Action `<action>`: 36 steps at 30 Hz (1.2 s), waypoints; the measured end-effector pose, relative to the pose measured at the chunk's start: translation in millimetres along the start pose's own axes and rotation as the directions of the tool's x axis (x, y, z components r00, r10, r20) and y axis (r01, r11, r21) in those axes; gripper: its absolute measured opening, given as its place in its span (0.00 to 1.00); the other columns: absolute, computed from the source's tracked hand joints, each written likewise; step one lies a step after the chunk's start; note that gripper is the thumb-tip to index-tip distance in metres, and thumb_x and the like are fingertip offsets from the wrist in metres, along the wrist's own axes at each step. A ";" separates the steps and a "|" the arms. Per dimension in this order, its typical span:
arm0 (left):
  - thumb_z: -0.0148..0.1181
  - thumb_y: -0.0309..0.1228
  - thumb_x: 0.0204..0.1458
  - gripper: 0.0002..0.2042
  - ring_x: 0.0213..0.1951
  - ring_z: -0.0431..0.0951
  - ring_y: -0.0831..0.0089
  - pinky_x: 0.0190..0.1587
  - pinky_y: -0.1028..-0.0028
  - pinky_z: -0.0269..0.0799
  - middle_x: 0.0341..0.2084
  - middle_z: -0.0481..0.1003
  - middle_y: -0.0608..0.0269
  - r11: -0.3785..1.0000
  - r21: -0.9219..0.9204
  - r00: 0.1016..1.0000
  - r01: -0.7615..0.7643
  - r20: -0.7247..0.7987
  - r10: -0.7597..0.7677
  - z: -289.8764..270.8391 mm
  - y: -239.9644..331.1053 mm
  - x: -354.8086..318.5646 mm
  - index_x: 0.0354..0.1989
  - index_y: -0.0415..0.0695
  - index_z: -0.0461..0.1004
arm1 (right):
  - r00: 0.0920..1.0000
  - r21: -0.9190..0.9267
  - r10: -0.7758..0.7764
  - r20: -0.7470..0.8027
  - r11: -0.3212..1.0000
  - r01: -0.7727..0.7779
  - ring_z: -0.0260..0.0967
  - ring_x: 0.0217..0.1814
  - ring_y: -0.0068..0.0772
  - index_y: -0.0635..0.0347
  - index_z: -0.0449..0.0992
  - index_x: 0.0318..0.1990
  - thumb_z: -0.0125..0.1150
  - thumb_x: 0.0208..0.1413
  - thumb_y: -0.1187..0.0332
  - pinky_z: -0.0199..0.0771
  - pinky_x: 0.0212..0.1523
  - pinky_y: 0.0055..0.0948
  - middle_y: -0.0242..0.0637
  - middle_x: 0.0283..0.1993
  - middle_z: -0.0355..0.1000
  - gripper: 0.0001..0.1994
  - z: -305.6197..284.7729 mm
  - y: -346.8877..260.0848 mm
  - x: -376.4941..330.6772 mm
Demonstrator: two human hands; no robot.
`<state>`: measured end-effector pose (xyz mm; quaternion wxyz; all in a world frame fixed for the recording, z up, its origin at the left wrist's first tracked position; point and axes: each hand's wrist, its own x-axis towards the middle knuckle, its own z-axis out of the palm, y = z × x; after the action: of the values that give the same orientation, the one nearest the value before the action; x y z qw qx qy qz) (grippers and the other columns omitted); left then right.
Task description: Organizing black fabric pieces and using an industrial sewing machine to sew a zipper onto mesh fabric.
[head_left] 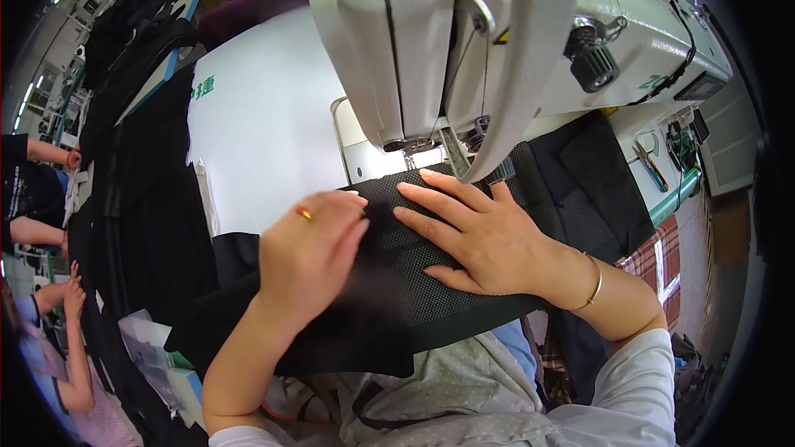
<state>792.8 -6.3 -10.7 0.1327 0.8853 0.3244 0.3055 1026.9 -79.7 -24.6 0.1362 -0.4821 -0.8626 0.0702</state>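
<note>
Black mesh fabric [414, 269] lies under the head of a white sewing machine [352, 25], with its far edge by the presser foot [411, 159]. My right hand [489, 236] rests flat on the mesh, fingers spread, fingertips close to the foot. At the fabric's left side is my left hand [306, 252], slightly blurred, its fingers curled together; black cloth shows between the fingertips. A gold ring is on that hand, and a thin bracelet [595, 281] circles my right wrist. The fabric's near edge hangs toward my lap.
To the left, dark garments [149, 165] lie heaped in a long row. Snips [650, 167] lie on the right of the white table [257, 149]. More black cloth [592, 178] extends right of the machine head. Other people's arms [73, 302] show at far left.
</note>
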 end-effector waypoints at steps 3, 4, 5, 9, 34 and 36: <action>0.60 0.20 0.55 0.02 0.30 0.74 0.78 0.38 0.80 0.69 0.28 0.77 0.63 0.768 -0.543 0.938 0.340 0.134 -0.321 -26.9 -11.6 12.2 0.34 0.33 0.76 | 1.000 -0.014 0.005 0.002 1.000 -0.005 0.60 0.70 0.37 0.51 0.68 0.65 0.64 0.53 0.49 0.51 0.68 0.65 0.35 0.71 0.59 0.33 -2.6 -1.0 -1.2; 0.61 0.22 0.56 0.05 0.31 0.73 0.81 0.38 0.79 0.69 0.27 0.77 0.65 0.684 -0.566 0.887 0.461 0.302 -0.348 -33.4 -17.5 18.9 0.36 0.33 0.77 | 1.000 -0.017 0.005 0.003 1.000 -0.005 0.60 0.70 0.37 0.51 0.68 0.65 0.64 0.53 0.49 0.51 0.68 0.65 0.34 0.71 0.59 0.33 -2.6 -1.2 -0.9; 0.61 0.23 0.56 0.05 0.31 0.73 0.81 0.37 0.78 0.69 0.26 0.77 0.64 0.721 -0.517 0.878 0.462 0.384 -0.287 -30.3 -19.6 25.6 0.37 0.33 0.77 | 1.000 -0.015 0.005 0.006 1.000 -0.005 0.60 0.70 0.37 0.51 0.68 0.65 0.64 0.53 0.49 0.51 0.68 0.65 0.34 0.71 0.59 0.33 -1.8 -1.7 -1.7; 0.64 0.28 0.54 0.06 0.26 0.78 0.65 0.33 0.72 0.72 0.24 0.78 0.55 0.929 -0.182 0.915 0.324 0.311 -0.258 2.8 -17.3 26.7 0.33 0.38 0.77 | 1.000 -0.010 0.004 0.007 1.000 -0.004 0.59 0.70 0.37 0.51 0.68 0.65 0.64 0.53 0.49 0.50 0.68 0.65 0.34 0.72 0.59 0.32 -0.7 0.0 -0.7; 0.68 0.22 0.51 0.06 0.29 0.76 0.80 0.35 0.80 0.71 0.25 0.76 0.66 0.657 -0.542 0.852 0.524 0.351 -0.389 5.8 -32.9 22.5 0.35 0.37 0.78 | 0.999 -0.008 -0.009 -0.035 1.000 0.008 0.64 0.65 0.36 0.52 0.70 0.63 0.65 0.52 0.50 0.52 0.67 0.65 0.34 0.70 0.60 0.32 -1.7 -0.6 0.0; 0.68 0.24 0.49 0.07 0.26 0.77 0.69 0.32 0.74 0.72 0.23 0.76 0.59 0.887 -0.314 0.933 0.339 0.230 -0.276 12.1 -25.6 19.3 0.34 0.39 0.77 | 0.999 -0.020 -0.015 -0.043 1.000 0.014 0.64 0.65 0.36 0.52 0.71 0.63 0.65 0.51 0.50 0.52 0.67 0.65 0.34 0.70 0.60 0.32 -1.1 0.1 -0.3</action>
<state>799.4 25.2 -22.4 0.3628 0.8085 0.3885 0.2524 1027.4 -79.9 -23.5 0.1506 -0.4784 -0.8637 0.0505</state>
